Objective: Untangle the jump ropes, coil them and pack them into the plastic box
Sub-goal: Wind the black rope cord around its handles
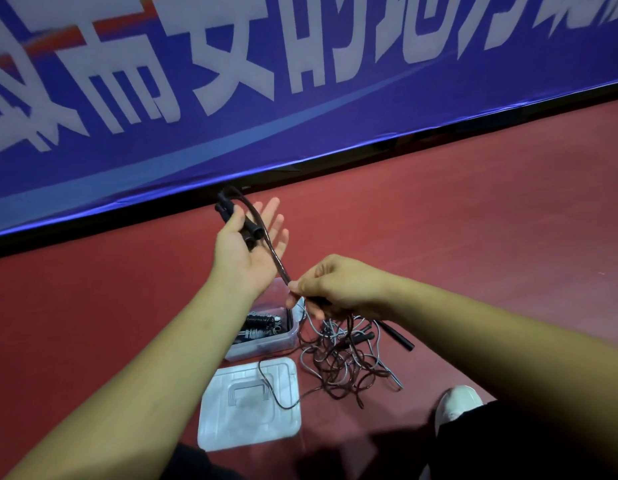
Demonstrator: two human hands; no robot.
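My left hand (246, 244) is raised palm up, fingers straight, with the thumb pressing two black jump-rope handles (246, 223) against the palm. A dark red rope (271, 251) runs from the handles down to my right hand (338, 289), which pinches it between thumb and fingers. Below that hand a tangle of dark red and grey ropes (345, 362) with black handles lies on the floor. The clear plastic box (286, 336) stands open under my left wrist, holding coiled ropes.
The box's clear lid (231, 427) lies flat on the red floor in front of the box, with a rope end looped over it. A blue banner (300, 98) runs along the far side. My white shoe (456, 403) is at the lower right.
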